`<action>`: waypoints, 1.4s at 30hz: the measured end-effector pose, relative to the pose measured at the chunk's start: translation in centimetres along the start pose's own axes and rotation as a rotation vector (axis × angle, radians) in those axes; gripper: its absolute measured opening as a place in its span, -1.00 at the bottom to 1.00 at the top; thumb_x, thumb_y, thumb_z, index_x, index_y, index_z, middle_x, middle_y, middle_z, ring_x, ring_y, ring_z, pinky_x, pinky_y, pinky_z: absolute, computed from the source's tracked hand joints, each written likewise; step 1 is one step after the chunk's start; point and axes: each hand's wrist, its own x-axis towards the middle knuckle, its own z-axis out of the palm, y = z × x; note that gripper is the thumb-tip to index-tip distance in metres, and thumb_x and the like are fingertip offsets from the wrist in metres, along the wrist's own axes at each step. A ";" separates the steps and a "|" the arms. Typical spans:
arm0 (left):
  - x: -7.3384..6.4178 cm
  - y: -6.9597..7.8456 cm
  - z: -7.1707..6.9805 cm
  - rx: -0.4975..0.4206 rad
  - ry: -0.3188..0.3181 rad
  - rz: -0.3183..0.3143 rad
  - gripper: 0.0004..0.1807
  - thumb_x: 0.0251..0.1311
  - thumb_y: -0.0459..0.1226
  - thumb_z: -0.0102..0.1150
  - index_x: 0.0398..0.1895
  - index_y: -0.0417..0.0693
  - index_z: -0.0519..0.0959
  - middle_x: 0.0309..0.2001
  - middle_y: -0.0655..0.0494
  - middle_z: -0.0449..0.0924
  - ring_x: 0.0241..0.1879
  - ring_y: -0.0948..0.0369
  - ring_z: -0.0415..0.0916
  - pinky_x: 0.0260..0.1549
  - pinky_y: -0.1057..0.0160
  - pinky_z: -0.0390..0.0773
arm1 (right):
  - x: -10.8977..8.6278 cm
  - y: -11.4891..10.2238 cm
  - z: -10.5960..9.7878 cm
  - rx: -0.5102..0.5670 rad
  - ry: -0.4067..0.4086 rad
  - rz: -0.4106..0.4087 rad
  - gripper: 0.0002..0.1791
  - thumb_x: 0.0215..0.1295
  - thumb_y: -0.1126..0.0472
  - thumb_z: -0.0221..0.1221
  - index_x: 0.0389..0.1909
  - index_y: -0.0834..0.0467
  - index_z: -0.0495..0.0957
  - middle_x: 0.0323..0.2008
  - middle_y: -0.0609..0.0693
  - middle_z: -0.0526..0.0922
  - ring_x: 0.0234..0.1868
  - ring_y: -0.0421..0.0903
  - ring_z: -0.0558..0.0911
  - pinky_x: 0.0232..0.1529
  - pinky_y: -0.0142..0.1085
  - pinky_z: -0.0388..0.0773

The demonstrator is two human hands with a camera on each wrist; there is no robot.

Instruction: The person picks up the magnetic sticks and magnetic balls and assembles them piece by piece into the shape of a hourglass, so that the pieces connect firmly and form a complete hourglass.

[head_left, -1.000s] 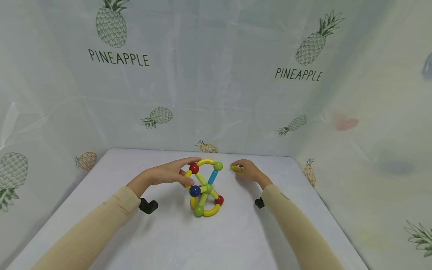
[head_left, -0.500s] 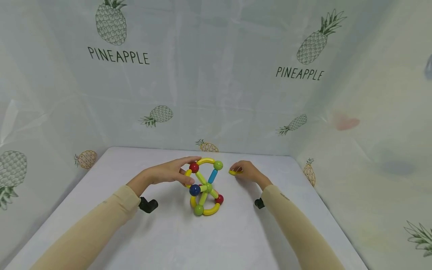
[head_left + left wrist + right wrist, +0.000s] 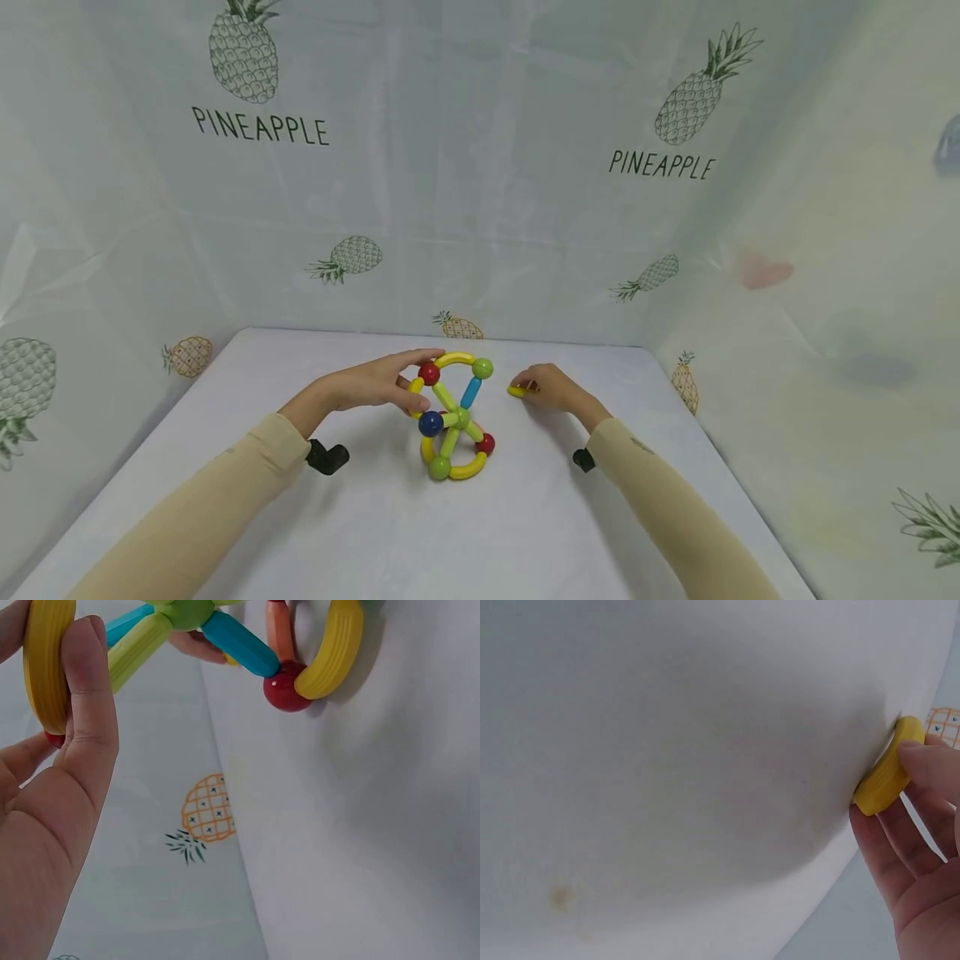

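A toy structure of magnetic balls and sticks stands upright on the table, with a light green ball at its centre. Blue, green and yellow sticks link it to red, green and dark blue balls. My left hand grips the structure's upper left side. In the left wrist view, its thumb and fingers hold a curved yellow stick there. Right of the structure, my right hand pinches a separate curved yellow magnetic stick between thumb and fingers, close to the tabletop. A gap separates that stick from the structure.
The white table reaches back to a curtain printed with pineapples, which also hangs at both sides. Black wrist devices, such as the left one, hang below both wrists.
The yellow stick in my right hand has turned and moved slightly down in the head view. My left hand and the structure have stayed nearly where they were.
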 end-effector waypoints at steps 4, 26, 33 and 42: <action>-0.1 0.1 -0.1 0.003 0.001 -0.001 0.00 0.31 -0.03 0.46 0.71 0.36 0.08 0.65 0.02 0.07 -0.03 0.04 0.72 0.34 -0.29 0.44 | -0.2 0.0 0.0 -0.010 -0.001 0.005 -0.69 0.46 0.39 0.28 0.15 0.13 0.74 0.03 0.01 0.78 0.08 -0.01 0.70 0.21 -0.08 0.65; 0.1 -0.2 0.2 0.004 0.014 -0.015 0.00 0.28 -0.01 0.49 0.69 0.42 0.11 0.62 0.02 0.10 0.01 0.05 0.68 0.25 -0.19 0.55 | -3.7 -4.5 -3.3 0.225 0.135 -0.053 -0.64 0.54 0.26 0.22 0.28 0.10 0.68 0.08 0.02 0.76 -0.05 -0.10 0.73 -0.08 -0.26 0.73; 0.2 -0.2 0.2 -0.012 0.006 -0.009 0.01 0.28 -0.02 0.49 0.70 0.39 0.10 0.62 0.00 0.09 0.00 0.04 0.70 0.26 -0.21 0.55 | -5.4 -6.6 -4.7 0.330 0.127 -0.055 -0.61 0.58 0.24 0.19 0.35 0.08 0.62 0.08 0.02 0.74 -0.10 -0.12 0.74 -0.05 -0.08 0.74; 0.0 -0.1 0.2 -0.006 0.015 -0.011 0.02 0.26 0.00 0.50 0.70 0.39 0.11 0.62 0.00 0.11 0.00 0.05 0.70 0.27 -0.23 0.54 | -5.9 -8.2 -5.6 0.388 0.100 -0.059 -0.60 0.63 0.15 0.14 0.39 0.02 0.59 0.08 0.02 0.75 -0.11 -0.10 0.74 0.06 -0.07 0.70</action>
